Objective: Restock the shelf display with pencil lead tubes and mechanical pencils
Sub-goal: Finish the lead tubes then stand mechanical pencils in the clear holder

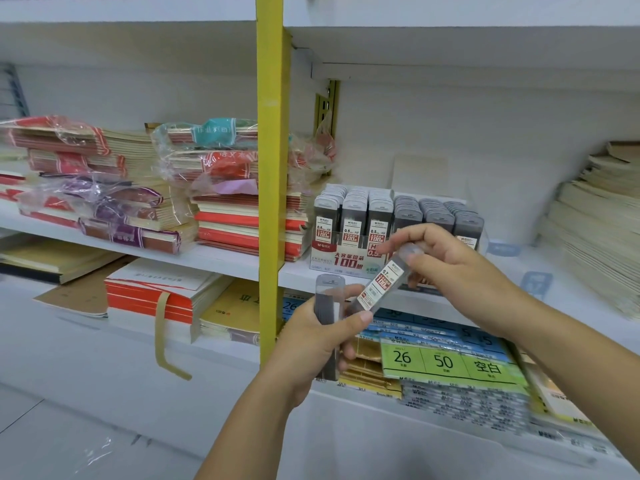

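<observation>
In front of the display box [341, 260] of lead tubes on the white shelf [294, 273], the left grip [311, 339] is clamped round an upright grey tube [327, 306], while the right grip [448, 268] pinches the capped top of a tilted labelled tube [381, 285].

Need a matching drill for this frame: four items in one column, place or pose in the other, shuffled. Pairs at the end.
1. plain dark lead tube with grey cap
2. dark lead tube with white-and-red label
3. white cardboard display box of lead tubes
4. green printed card marked 26 and 50

A. stands on the white shelf, right of the yellow post
B. tilted, pinched by the right hand
C. lies flat, one level below that shelf
D. upright in the left hand

Pairs: 1-D, 2-B, 3-A, 4-C
</observation>
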